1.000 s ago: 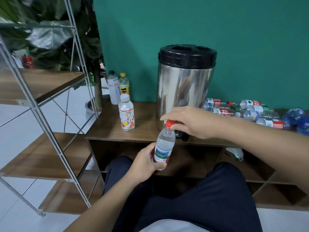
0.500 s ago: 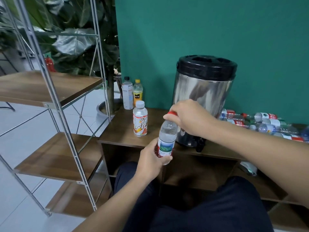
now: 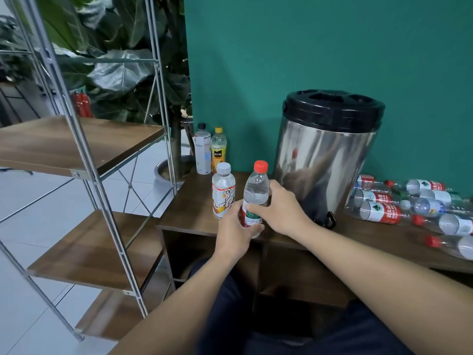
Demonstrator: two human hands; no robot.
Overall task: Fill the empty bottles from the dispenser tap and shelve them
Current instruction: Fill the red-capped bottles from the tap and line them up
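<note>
A clear water bottle [image 3: 256, 190] with a red cap and a green and red label stands upright in front of me, cap on. My left hand [image 3: 234, 228] grips its lower part from the left. My right hand [image 3: 277, 210] wraps round its middle from the right. Behind them stands the steel dispenser [image 3: 323, 155] with a black lid, its black tap [image 3: 329, 219] low at the front. Several empty red-capped bottles [image 3: 381, 212] lie on their sides on the wooden table [image 3: 189, 213] to the right.
A white-capped bottle with a cartoon label [image 3: 223, 192] stands just left of my hands. A white bottle [image 3: 202, 152] and a yellow juice bottle [image 3: 218, 151] stand at the wall. A metal rack with wooden shelves [image 3: 84, 139] stands left, a big plant [image 3: 122, 67] behind.
My right hand has left the red cap and slid down to the bottle's body. The bottle has risen and moved left, away from the tap, and my view has swung left.
</note>
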